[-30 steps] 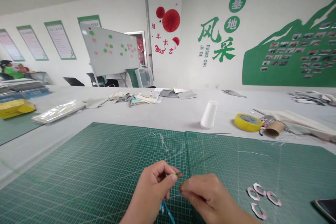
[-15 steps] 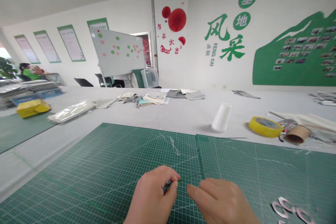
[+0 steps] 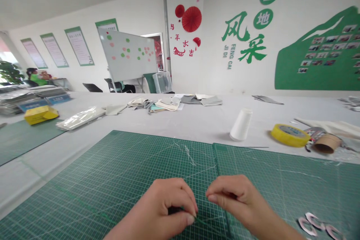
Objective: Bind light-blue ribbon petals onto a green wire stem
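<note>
Over the green cutting mat (image 3: 112, 165), my left hand (image 3: 171, 204) is closed in a pinch, with a bit of thin green thread (image 3: 201, 220) showing at its fingertips. To its right, my right hand (image 3: 234, 195) has thumb and forefinger pressed together; whatever they hold, if anything, is too small to make out. The two hands are apart. Loose white thread (image 3: 189, 153) lies on the mat beyond them. A long green strand (image 3: 70, 195) runs across the mat's left part.
A white thread cone (image 3: 241, 124), yellow tape roll (image 3: 289, 135) and cardboard ring (image 3: 327, 143) stand beyond the mats. Pink-white curved pieces (image 3: 315, 220) lie at right. A yellow box (image 3: 41, 114), plastic-wrapped packet (image 3: 81, 118) and fabric pieces (image 3: 168, 104) are farther left. A person sits far left.
My right hand has risen slightly, and its thumb and forefinger now show pressed together. My left hand has turned and moved a little lower. The view has shifted slightly.
</note>
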The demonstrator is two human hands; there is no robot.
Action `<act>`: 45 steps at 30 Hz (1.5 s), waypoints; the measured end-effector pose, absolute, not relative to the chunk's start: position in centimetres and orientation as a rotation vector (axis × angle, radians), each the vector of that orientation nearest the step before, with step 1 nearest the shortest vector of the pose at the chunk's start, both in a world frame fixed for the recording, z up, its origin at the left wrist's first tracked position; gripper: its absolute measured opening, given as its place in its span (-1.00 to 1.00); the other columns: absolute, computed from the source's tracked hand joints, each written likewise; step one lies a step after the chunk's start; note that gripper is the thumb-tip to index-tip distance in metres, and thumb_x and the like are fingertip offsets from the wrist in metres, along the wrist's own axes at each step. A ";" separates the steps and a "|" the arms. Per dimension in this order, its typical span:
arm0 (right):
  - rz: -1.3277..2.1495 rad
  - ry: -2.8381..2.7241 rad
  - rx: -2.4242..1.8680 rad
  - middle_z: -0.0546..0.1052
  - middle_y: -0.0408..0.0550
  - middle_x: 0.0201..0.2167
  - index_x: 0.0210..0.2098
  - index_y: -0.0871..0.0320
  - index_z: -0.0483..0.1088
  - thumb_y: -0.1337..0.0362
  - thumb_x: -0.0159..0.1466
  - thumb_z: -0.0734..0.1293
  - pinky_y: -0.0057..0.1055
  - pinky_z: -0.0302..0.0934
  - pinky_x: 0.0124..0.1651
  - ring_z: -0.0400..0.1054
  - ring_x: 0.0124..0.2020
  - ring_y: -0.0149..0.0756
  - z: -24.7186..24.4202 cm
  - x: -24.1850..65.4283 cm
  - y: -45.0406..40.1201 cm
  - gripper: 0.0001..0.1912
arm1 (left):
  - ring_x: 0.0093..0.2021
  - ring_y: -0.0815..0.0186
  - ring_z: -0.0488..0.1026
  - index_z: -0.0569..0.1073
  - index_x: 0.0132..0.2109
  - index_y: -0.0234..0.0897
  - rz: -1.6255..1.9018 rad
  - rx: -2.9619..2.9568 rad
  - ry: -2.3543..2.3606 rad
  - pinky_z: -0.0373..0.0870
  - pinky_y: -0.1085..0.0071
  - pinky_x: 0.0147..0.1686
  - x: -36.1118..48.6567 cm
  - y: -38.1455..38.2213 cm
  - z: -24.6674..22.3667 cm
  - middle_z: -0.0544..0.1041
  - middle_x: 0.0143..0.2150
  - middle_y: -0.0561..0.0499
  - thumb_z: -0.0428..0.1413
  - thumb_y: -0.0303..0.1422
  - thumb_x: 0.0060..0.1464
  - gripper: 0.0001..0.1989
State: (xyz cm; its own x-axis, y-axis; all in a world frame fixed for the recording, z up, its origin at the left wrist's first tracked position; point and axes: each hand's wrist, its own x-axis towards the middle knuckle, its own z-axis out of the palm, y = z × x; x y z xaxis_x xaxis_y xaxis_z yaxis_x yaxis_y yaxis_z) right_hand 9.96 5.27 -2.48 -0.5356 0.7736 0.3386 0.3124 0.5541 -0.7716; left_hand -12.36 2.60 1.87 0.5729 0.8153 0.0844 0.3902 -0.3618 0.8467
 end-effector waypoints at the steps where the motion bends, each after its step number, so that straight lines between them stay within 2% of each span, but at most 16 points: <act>1: 0.896 -2.082 -0.891 0.49 -0.18 -0.58 -0.45 0.14 0.50 0.23 0.30 0.31 -0.49 0.13 -0.45 0.31 -0.53 -0.41 -2.6 9.8 5.4 -0.77 | -0.30 0.35 0.46 0.58 -0.41 -0.25 0.717 1.881 0.959 0.32 0.46 -0.24 -12.5 2.7 1.8 0.55 -0.30 0.04 0.16 -0.57 0.03 -0.83; 3: 0.937 -2.048 -0.934 0.45 -0.19 -0.60 -0.45 0.15 0.49 0.21 0.29 0.31 -0.48 0.11 -0.47 0.26 -0.54 -0.41 -3.1 9.4 5.5 -0.77 | -0.31 0.35 0.43 0.57 -0.43 -0.26 0.833 1.730 0.963 0.31 0.46 -0.27 -12.5 2.8 1.4 0.54 -0.32 0.03 0.19 -0.52 0.02 -0.88; 7: 0.904 -2.054 -0.976 0.39 -0.21 -0.60 -0.49 0.15 0.45 0.24 0.31 0.27 -0.49 0.08 -0.46 0.22 -0.53 -0.41 -4.1 8.5 5.0 -0.73 | -0.53 0.48 0.25 0.50 -0.45 -0.30 0.917 1.465 0.999 0.18 0.53 -0.54 -12.2 3.0 0.1 0.46 -0.33 0.05 0.19 -0.41 0.01 -0.90; 9: 0.804 -2.141 -0.921 0.37 -0.21 -0.60 -0.51 0.15 0.42 0.29 0.34 0.22 -0.49 0.07 -0.46 0.22 -0.54 -0.43 -4.5 8.1 4.5 -0.70 | -0.59 0.53 0.18 0.47 -0.43 -0.31 0.936 1.413 1.042 0.13 0.53 -0.58 -11.8 3.1 -0.5 0.43 -0.33 0.07 0.16 -0.40 0.02 -0.90; 13: 0.424 -2.314 -0.810 0.35 -0.22 -0.62 -0.48 0.15 0.39 0.41 0.32 0.14 -0.44 -0.03 -0.52 0.17 -0.59 -0.43 -5.0 7.9 3.7 -0.70 | -0.58 0.51 0.20 0.44 -0.42 -0.30 1.021 1.490 1.155 0.15 0.51 -0.56 -10.9 3.2 -1.1 0.42 -0.35 0.07 0.11 -0.42 0.02 -0.92; 17: 0.099 -2.400 -0.815 0.32 -0.21 -0.64 -0.49 0.14 0.37 0.48 0.29 0.12 -0.38 -0.11 -0.56 0.13 -0.62 -0.40 -4.3 8.3 3.0 -0.69 | -0.43 0.39 0.33 0.40 -0.45 -0.28 1.132 1.774 1.290 0.23 0.46 -0.42 -9.9 3.0 -1.3 0.44 -0.38 0.06 0.05 -0.50 0.04 -0.87; 21: 0.010 -2.372 -0.847 0.33 -0.20 -0.64 -0.49 0.14 0.35 0.49 0.28 0.13 -0.39 -0.10 -0.55 0.16 -0.62 -0.40 -2.9 9.1 2.6 -0.70 | -0.32 0.35 0.40 0.39 -0.39 -0.26 1.104 2.083 1.334 0.27 0.43 -0.33 -9.3 2.6 -1.6 0.46 -0.30 0.05 -0.01 -0.57 0.09 -0.83; 27: 0.006 -2.305 -0.866 0.33 -0.17 -0.66 -0.50 0.18 0.39 0.47 0.31 0.12 -0.40 -0.09 -0.56 0.19 -0.64 -0.39 -2.0 10.1 3.0 -0.67 | -0.38 0.35 0.39 0.37 -0.37 -0.27 0.910 2.476 1.265 0.24 0.42 -0.39 -9.5 2.4 -1.9 0.48 -0.28 0.05 -0.06 -0.58 0.13 -0.80; 32: 0.204 -2.290 -0.934 0.38 -0.17 -0.63 -0.42 0.17 0.48 0.38 0.37 0.14 -0.42 -0.02 -0.53 0.24 -0.60 -0.38 -2.0 10.6 4.2 -0.66 | -0.43 0.37 0.36 0.39 -0.33 -0.27 0.775 2.690 1.112 0.17 0.38 -0.42 -10.2 2.5 -1.5 0.52 -0.21 0.07 -0.05 -0.60 0.10 -0.81; 37: 0.712 -2.263 -0.947 0.45 -0.21 -0.54 -0.42 0.14 0.48 0.31 0.34 0.26 -0.48 0.10 -0.39 0.30 -0.49 -0.42 -1.9 11.2 5.2 -0.77 | -0.32 0.38 0.42 0.41 -0.35 -0.28 0.708 2.589 0.996 0.22 0.42 -0.34 -10.6 2.3 -0.2 0.52 -0.22 0.09 -0.01 -0.62 0.11 -0.80; 42: 1.140 -2.075 -0.943 0.26 -0.29 -0.64 -0.49 0.16 0.49 0.32 0.23 0.37 -0.50 -0.05 -0.48 0.10 -0.55 -0.47 -3.1 11.1 5.8 -0.83 | -0.30 0.41 0.45 0.41 -0.39 -0.30 0.813 2.328 0.904 0.28 0.49 -0.29 -10.6 2.2 0.3 0.53 -0.24 0.06 0.04 -0.65 0.04 -0.82; 45: 1.365 -1.945 -0.888 0.21 -0.30 -0.66 -0.48 0.18 0.50 0.16 0.21 0.39 -0.48 -0.10 -0.51 0.01 -0.59 -0.47 -4.4 10.9 6.1 -0.77 | -0.31 0.41 0.44 0.38 -0.43 -0.31 0.903 2.174 0.846 0.28 0.52 -0.32 -10.4 2.3 0.0 0.55 -0.24 0.04 0.04 -0.68 -0.04 -0.81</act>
State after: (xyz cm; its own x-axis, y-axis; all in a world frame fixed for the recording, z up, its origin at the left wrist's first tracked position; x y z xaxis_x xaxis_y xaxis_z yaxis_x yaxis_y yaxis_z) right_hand 10.90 6.14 -4.37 -0.5991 0.7953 0.0926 0.1834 0.2489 -0.9510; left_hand -10.42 2.25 -0.01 0.5592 0.7451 0.3635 0.3139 -0.5961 0.7390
